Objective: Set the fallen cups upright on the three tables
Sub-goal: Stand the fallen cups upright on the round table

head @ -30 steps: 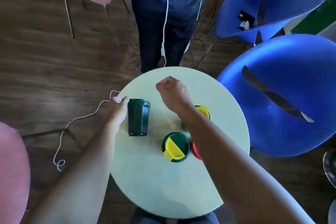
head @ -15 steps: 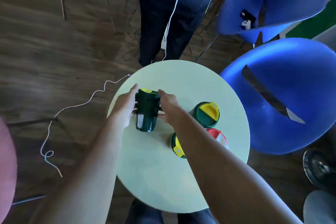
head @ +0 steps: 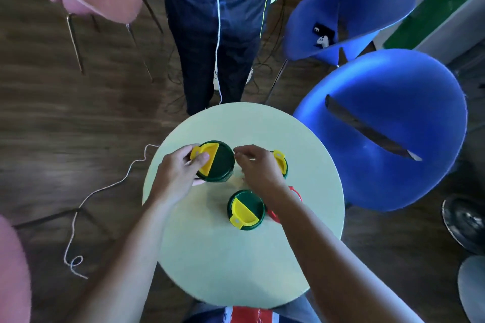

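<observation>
On the round pale-green table [head: 231,270] a dark green cup [head: 219,162] with a yellow flip lid stands upright toward the far left side, and the left hand [head: 181,173] is wrapped around its left flank, thumb resting on the yellow tab. The right hand [head: 258,168] hovers just to the right of that cup, fingers loosely curled and pinched toward each other, holding nothing that I can see; whether a fingertip touches the rim I cannot tell. A second green cup [head: 246,210] stands upright nearer the middle, a third green cup [head: 282,165] peeks out behind the right hand, and a red cup [head: 294,200] is mostly hidden under the right forearm. My worry is that forearm: it lies right over the red one and beside the middle one, so a careless pull back could knock either over. The held cup also sits fairly near the left edge, so a clumsy release might tip it off.
</observation>
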A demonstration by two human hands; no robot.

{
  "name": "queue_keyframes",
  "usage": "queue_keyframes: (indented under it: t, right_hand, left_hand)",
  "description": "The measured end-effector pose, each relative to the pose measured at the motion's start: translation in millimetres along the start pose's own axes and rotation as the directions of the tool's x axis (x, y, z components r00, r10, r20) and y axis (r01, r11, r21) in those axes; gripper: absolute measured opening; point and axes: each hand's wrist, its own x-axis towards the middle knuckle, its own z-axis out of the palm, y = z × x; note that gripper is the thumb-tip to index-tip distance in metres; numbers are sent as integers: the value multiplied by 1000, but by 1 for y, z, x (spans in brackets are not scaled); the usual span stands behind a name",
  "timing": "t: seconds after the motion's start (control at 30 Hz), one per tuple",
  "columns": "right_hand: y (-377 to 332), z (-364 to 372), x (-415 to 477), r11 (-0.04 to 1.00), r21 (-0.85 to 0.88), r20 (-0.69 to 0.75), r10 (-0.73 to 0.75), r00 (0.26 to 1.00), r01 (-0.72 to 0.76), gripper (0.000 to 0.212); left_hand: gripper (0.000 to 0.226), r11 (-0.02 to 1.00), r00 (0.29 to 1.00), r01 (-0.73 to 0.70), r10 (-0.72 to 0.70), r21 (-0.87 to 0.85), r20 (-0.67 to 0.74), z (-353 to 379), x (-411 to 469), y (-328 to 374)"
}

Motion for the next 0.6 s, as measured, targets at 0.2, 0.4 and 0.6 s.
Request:
queue_keyframes:
  t: [0.2, 0.4, 0.6]
  right_hand:
    - [46, -48, -5, 980, -157, -179, -150, 972, 122, 27]
    - [98, -66, -15, 851, -515, -4, -126, 992, 106, 52]
    - [118, -73, -18, 903, -412, 91, -94, 991, 124, 58]
  left_hand:
    - [50, 988, 999, -1, 6, 156, -34, 25, 6, -9]
    - [42, 947, 998, 42, -24, 319, -59, 46, 9, -21]
    - [47, 914, 999, 29, -10, 404, -49, 51, 9, -24]
